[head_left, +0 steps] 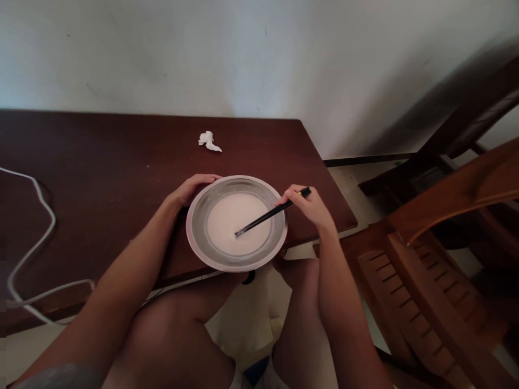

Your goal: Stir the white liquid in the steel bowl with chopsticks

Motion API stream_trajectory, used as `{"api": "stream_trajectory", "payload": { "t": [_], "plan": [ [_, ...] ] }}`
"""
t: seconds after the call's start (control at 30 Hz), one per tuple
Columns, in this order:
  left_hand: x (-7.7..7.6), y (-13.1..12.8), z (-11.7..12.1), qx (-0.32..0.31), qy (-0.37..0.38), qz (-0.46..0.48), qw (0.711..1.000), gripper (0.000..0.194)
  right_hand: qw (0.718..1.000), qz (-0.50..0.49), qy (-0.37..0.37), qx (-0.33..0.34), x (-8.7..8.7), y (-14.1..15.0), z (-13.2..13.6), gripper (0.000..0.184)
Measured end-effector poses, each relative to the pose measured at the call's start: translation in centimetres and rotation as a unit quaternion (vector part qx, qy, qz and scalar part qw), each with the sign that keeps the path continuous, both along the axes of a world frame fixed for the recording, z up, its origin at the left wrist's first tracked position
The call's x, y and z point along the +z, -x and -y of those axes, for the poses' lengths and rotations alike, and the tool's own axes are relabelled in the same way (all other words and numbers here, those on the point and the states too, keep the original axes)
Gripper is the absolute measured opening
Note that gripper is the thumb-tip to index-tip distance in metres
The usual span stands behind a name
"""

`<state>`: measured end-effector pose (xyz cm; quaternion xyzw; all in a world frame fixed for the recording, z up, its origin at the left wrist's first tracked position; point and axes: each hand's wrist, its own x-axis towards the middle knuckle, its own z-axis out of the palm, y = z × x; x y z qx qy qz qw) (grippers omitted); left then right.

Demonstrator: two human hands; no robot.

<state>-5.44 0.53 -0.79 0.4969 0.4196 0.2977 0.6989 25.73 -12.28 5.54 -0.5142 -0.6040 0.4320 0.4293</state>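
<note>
A white cord [48, 208] lies at the left of the bench [101, 162]. My left grip [192, 188] holds the bowl [198, 227] by its left side, I think to keep it steady, because it pokes out past the near edge. A crumpled tissue [208, 141] lies behind it. Black chopsticks [263, 218] slant up from the white liquid [227, 216] to my right grip [306, 204], which is wrapped around their top part, maybe so it stays clean.

Pale wall [227, 59] behind dark table [101, 178]
</note>
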Motion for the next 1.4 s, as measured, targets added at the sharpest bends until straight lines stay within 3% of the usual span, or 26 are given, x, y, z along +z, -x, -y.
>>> {"api": "stream_trajectory", "payload": {
  "t": [0.07,0.17,0.23,0.4,0.57,0.77,0.93,1.13,1.3,1.4],
  "plan": [
    [0.0,0.0,0.0,0.005,0.002,0.001,1.0,0.031,1.0,-0.007,-0.014,0.009,0.0,0.3,-0.2,0.031],
    [-0.1,0.1,0.0,0.001,-0.004,0.0,1.0,0.029,0.996,-0.004,-0.048,-0.077,0.0,-0.3,-0.3,0.035],
    [-0.2,0.1,-0.1,-0.008,-0.003,0.004,1.0,0.03,0.994,0.003,-0.044,-0.098,0.1,-0.7,-0.1,0.041],
    [0.0,0.1,0.0,0.001,-0.001,-0.006,1.0,0.03,1.0,0.004,-0.017,-0.004,0.1,0.3,0.1,0.036],
    [0.2,0.0,0.1,0.0,-0.016,-0.021,1.0,0.032,0.992,-0.008,-0.059,-0.113,0.2,-0.4,0.1,0.04],
    [0.6,-0.1,0.4,-0.012,-0.009,-0.019,1.0,0.034,1.0,-0.011,-0.015,0.022,-0.4,0.7,-0.1,0.035],
    [0.5,-0.1,0.3,-0.009,-0.021,-0.006,1.0,0.029,0.993,-0.015,-0.043,-0.105,-0.3,0.3,-0.7,0.043],
    [0.1,-0.1,0.0,-0.004,-0.017,-0.008,1.0,0.03,1.0,-0.011,-0.006,0.005,-0.5,0.4,-0.6,0.041],
    [0.2,-0.1,0.1,0.005,-0.01,-0.009,1.0,0.033,0.993,-0.002,-0.044,-0.109,-0.6,-0.8,-0.2,0.042],
    [0.3,-0.2,0.2,0.001,-0.012,-0.008,1.0,0.032,0.999,-0.008,-0.004,-0.035,-0.6,-0.4,0.3,0.04]
  ]
}}
